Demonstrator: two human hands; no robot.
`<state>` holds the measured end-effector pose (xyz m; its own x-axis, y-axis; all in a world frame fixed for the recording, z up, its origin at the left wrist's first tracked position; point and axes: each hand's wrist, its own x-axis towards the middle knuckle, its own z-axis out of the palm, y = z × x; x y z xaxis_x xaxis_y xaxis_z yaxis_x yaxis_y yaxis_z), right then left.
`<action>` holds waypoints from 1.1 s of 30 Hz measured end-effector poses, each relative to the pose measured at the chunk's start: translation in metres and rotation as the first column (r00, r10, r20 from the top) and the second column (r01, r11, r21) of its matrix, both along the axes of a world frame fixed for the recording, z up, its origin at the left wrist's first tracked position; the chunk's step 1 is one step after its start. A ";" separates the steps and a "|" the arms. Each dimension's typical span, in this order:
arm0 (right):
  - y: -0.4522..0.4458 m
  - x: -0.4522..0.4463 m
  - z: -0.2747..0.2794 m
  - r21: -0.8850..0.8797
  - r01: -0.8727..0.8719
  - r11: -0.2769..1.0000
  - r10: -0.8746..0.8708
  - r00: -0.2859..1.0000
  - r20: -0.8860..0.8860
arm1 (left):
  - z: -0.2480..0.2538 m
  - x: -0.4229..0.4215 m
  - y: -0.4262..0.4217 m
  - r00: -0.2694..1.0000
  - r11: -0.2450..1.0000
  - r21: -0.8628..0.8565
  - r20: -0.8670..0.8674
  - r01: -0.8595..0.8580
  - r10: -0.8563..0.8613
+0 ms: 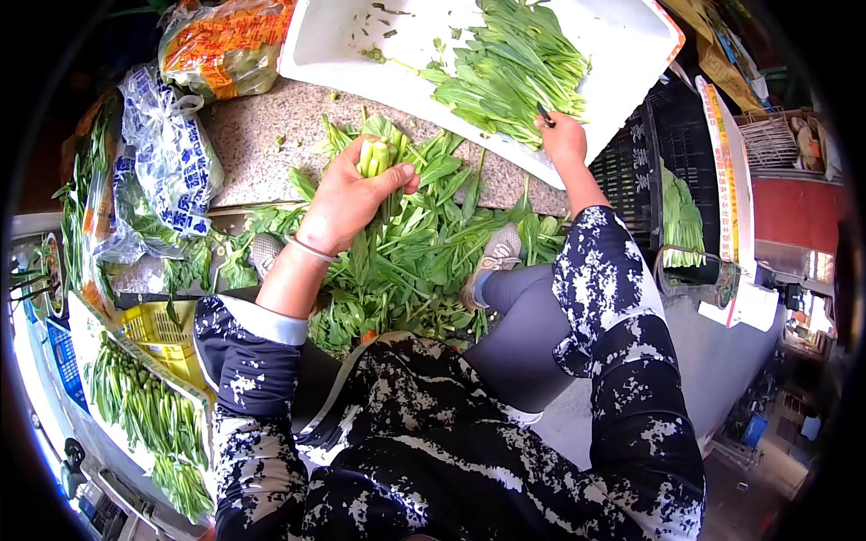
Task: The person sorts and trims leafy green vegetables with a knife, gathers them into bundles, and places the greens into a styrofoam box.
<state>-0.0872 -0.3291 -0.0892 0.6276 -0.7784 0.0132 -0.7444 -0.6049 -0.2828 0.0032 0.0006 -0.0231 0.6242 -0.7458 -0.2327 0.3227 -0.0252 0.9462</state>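
The white box (338,41) lies at the top of the view, its near wall slanting down to the right across the stone ledge (253,149). Bare white floor shows at the box's left end, beyond a few leaf scraps; the cut greens (519,77) fill its middle and reach its near wall. Speckled stone lies open between the knotted plastic bag (176,149) and the loose leaves (397,257) heaped around and between the 2 shoes. The left hand (356,194) is above that heap, just short of the near wall, fingers closed around a bundle of green stems (375,157), cut ends up. The right hand (564,140) is at the box's near wall, near its right end, fingers curled tightly on a small black tool (544,114); bare wall shows on both sides of that wrist. To the right stands the black crate (631,167), close to the box, with 1 leafy bunch (681,216) at its near end. The box's far side is cut off by the frame. The palm hides much of the bundle, and the working end of the tool cannot be made out. The left shoe (264,254) is partly covered by leaves, and the dark borders blur the outer edges.
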 end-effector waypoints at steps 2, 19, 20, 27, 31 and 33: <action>-0.010 -0.002 0.001 0.017 -0.019 1.000 0.017 0.994 0.106 | -0.001 0.001 0.002 1.000 1.000 -0.002 -0.012 -0.017 0.017; 0.128 0.010 0.062 0.702 -0.515 0.492 0.303 0.857 0.416 | 0.000 -0.009 -0.005 0.473 0.968 0.172 0.879 -0.184 -0.066; 0.133 0.008 0.069 0.719 -0.500 0.483 0.269 0.866 0.422 | 0.000 -0.010 -0.005 0.512 0.961 0.195 0.856 -0.196 -0.070; 0.143 0.004 0.093 0.846 -0.395 0.357 0.095 0.917 0.388 | -0.010 -0.004 -0.006 0.871 0.958 0.287 0.475 -0.018 -0.126; 0.145 0.004 0.083 0.859 -0.441 0.261 -0.004 0.889 0.458 | -0.001 -0.002 -0.005 0.995 0.988 0.117 -0.025 0.101 -0.099; 0.148 0.003 0.090 0.861 -0.455 0.225 -0.010 0.883 0.469 | -0.003 0.000 -0.005 0.981 0.997 0.017 -0.179 0.080 -0.076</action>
<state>-0.0843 -0.1808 0.0004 0.9071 -0.1942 -0.3735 -0.3496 0.1469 -0.9253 0.0032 -0.0046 -0.0257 0.5113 -0.7835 -0.3532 0.4823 -0.0786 0.8725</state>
